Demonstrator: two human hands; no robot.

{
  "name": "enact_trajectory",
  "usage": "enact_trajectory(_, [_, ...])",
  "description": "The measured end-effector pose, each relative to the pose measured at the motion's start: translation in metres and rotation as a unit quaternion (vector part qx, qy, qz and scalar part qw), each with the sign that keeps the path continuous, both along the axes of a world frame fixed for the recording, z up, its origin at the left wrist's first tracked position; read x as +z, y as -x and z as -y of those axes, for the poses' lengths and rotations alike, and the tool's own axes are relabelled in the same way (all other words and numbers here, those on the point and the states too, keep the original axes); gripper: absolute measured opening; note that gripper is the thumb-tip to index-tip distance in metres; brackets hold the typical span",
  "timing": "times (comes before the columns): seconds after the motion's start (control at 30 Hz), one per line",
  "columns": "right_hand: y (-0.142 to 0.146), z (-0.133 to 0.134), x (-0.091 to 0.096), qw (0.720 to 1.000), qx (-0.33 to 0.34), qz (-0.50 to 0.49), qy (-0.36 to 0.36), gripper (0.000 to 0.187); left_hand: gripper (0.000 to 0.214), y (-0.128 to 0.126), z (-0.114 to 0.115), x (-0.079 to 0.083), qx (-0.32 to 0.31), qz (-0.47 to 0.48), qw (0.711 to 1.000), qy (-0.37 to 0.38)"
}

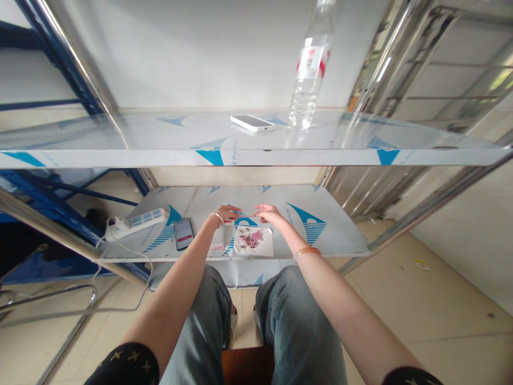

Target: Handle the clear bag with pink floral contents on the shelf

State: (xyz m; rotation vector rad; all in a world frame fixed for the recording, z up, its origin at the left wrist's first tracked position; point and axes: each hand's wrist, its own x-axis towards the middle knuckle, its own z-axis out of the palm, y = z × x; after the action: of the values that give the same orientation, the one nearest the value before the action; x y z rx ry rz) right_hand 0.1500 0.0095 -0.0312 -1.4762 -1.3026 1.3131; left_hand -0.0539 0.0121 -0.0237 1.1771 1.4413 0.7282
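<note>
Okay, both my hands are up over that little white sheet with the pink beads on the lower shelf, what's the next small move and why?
Probably lower both hands onto the far edge of the white sheet. The left hand and right hand hover just beyond it, fingertips nearly meeting, seemingly pinching something thin between them. What that is cannot be told, and the pink beads sit loose below.

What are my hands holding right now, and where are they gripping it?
It cannot be told for sure. The left hand and right hand seem to pinch something thin and clear between them, above the small packet on the lower shelf.
</note>
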Motion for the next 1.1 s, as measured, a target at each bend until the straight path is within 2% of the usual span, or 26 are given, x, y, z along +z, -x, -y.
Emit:
enact_trajectory(0.3, [0.002, 0.003, 0.003, 1.0, 0.004, 0.01, -0.005, 0.025, 0.017, -0.002, -0.001, -0.002, -0.003, -0.002, 1.0, -0.001])
enact_trajectory(0.43, [0.0, 0.005, 0.003, 0.999, -0.011, 0.016, 0.035, 0.026, 0.018, -0.004, 0.0, 0.0, 0.0, -0.018, 1.0, -0.015])
enact_trajectory(0.6, [-0.002, 0.007, 0.0, 0.994, 0.055, -0.01, 0.09, 0.007, 0.025, -0.005, 0.003, 0.008, 0.006, -0.042, 0.999, -0.025])
enact_trajectory(0.83, [0.001, 0.007, 0.002, 0.996, 0.047, -0.004, 0.077, 0.004, 0.024, -0.006, 0.001, 0.006, -0.007, -0.047, 0.999, -0.006])
enact_trajectory(0.97, [0.004, 0.003, -0.003, 0.997, 0.054, -0.012, 0.05, 0.003, 0.018, -0.009, 0.002, 0.002, -0.032, -0.051, 0.998, 0.014])
enact_trajectory(1.1, [0.006, -0.001, -0.009, 0.999, 0.045, -0.007, 0.022, 0.005, 0.013, -0.013, 0.001, 0.0, -0.022, -0.043, 0.999, 0.004])
